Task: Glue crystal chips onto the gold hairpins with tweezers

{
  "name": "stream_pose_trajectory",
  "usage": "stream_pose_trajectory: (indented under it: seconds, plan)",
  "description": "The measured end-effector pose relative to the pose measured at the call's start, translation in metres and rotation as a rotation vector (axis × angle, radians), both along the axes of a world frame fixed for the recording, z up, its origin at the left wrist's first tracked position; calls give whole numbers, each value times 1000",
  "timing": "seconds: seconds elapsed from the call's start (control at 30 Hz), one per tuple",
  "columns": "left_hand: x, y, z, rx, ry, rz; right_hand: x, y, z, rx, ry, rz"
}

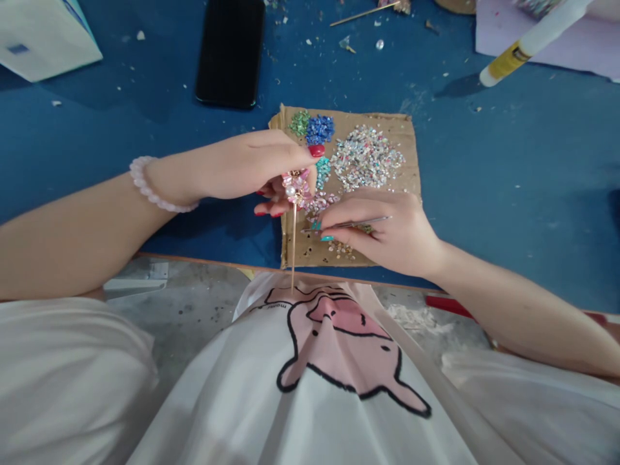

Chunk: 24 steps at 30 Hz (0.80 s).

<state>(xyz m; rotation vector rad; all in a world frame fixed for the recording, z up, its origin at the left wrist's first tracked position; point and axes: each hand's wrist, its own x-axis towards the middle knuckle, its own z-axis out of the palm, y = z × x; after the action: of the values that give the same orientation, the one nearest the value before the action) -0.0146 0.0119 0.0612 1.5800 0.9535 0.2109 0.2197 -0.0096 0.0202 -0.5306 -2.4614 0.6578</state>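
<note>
My left hand (242, 168) pinches the jewelled pink head of a hairpin (296, 187); its thin gold stick (293, 252) hangs down toward my shirt. My right hand (387, 232) is closed on metal tweezers (349, 225), their tips pointing left at the pin's head. Both hands hover over a brown cardboard sheet (407, 129) that carries small piles of rhinestones: silver (365, 158), blue (320, 128), green (300, 121) and teal (323, 171).
A black phone (230, 51) lies on the blue table (508, 174) at the back. A white box (39, 35) sits far left, a glue tube (527, 45) and lilac paper (571, 45) far right. Loose gem scraps dot the table.
</note>
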Motion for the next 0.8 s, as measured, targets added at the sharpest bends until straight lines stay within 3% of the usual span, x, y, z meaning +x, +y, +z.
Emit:
stream_pose_trajectory:
  seconds: [0.17, 0.33, 0.5, 0.8]
  plan:
    - [-2, 4, -2, -25, 54, -54, 3, 0, 1, -24, 6, 7]
    - [-1, 6, -3, -23, 64, -198, 5, 0, 3, -39, 51, 28]
    - [2, 4, -1, -56, 109, -163, 8, -1, 4, -46, 60, 24]
    - [3, 0, 3, -62, 119, -224, 10, -4, 13, -91, 128, 57]
